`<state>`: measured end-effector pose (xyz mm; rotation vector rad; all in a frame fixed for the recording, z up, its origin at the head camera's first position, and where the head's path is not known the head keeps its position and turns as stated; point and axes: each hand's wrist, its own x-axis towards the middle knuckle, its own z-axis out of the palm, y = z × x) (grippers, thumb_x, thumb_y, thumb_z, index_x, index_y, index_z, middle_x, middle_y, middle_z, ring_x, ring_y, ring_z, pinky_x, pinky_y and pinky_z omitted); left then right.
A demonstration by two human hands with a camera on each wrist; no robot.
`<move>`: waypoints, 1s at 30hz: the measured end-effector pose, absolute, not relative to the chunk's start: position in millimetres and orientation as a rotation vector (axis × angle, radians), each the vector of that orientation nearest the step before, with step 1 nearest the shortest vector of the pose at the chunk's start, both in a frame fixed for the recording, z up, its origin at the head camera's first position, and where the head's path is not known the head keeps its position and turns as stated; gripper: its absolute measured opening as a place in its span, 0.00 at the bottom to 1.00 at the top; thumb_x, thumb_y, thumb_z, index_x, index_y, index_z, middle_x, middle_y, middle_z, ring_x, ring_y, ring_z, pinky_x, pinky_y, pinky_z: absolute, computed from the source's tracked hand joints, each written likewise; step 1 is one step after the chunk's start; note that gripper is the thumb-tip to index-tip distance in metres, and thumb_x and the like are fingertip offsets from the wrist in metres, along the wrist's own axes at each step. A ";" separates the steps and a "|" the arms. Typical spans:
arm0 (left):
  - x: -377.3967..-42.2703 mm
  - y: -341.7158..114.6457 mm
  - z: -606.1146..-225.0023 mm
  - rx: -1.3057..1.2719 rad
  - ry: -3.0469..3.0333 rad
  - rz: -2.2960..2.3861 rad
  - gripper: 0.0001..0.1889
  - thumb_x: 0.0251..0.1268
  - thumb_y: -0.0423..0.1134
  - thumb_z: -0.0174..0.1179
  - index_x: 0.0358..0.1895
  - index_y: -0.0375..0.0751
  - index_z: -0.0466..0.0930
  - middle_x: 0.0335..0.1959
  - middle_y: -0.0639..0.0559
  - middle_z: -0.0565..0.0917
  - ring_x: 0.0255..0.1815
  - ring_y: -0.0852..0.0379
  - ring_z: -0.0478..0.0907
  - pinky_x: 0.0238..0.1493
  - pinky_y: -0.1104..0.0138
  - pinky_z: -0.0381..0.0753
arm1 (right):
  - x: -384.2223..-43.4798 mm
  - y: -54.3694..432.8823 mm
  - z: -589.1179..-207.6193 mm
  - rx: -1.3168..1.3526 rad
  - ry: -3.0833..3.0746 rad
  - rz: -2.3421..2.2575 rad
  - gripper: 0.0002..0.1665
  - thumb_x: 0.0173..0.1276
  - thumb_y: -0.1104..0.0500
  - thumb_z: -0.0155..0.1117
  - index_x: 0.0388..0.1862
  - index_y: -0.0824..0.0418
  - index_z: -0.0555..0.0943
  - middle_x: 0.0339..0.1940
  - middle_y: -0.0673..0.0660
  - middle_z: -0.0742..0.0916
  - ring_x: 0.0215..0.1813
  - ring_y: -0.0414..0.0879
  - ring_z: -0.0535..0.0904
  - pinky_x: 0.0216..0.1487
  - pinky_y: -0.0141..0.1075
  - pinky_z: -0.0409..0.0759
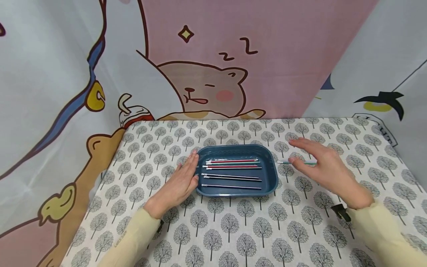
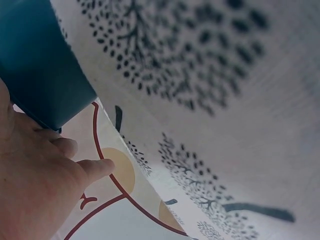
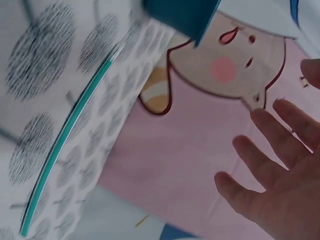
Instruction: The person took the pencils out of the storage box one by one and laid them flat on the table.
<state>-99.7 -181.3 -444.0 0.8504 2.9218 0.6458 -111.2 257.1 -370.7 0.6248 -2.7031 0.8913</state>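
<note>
A dark blue rectangular tray (image 1: 237, 194) stands on the table, with several pencils (image 1: 233, 186) lying lengthwise in it, some red, some dark. Their light ends point left. Against the tray's left wall rests my left hand (image 1: 180, 183), fingers extended; the left wrist view shows it beside the blue wall (image 2: 45, 60). To the right of the tray, a green pencil (image 3: 75, 115) lies on the cloth. My right hand (image 1: 327, 170) hovers over that pencil, fingers spread and thumb apart, holding nothing. In the head view the hand hides part of the pencil.
A white cloth with grey trees (image 1: 247, 226) covers the table. Behind it hangs a printed curtain with a sleeping bear (image 1: 207, 87). Dark straps (image 1: 341, 212) sit at the cream sleeves (image 1: 377, 226).
</note>
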 end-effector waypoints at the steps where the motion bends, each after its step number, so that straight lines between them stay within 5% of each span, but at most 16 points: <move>1: -100.0 -181.1 -444.2 0.854 2.922 0.647 0.35 0.86 0.45 0.38 0.84 0.35 0.37 0.86 0.40 0.39 0.85 0.42 0.42 0.77 0.34 0.52 | -108.9 253.1 -369.7 0.623 -2.698 0.916 0.32 0.68 0.55 0.75 0.70 0.56 0.80 0.70 0.59 0.81 0.72 0.64 0.74 0.68 0.64 0.72; 19: -100.2 -180.7 -443.8 0.846 2.924 0.638 0.36 0.85 0.42 0.43 0.84 0.35 0.37 0.86 0.39 0.40 0.85 0.42 0.43 0.78 0.35 0.52 | -93.6 176.3 -377.8 0.762 -2.654 1.094 0.42 0.63 0.52 0.79 0.75 0.56 0.74 0.75 0.55 0.76 0.75 0.58 0.71 0.69 0.62 0.72; 30: -99.7 -180.3 -442.8 0.844 2.923 0.639 0.36 0.85 0.41 0.43 0.84 0.35 0.37 0.86 0.41 0.39 0.85 0.43 0.43 0.78 0.36 0.53 | -95.8 132.0 -394.3 0.886 -2.718 1.224 0.38 0.67 0.47 0.76 0.74 0.52 0.75 0.71 0.52 0.80 0.72 0.52 0.76 0.69 0.54 0.77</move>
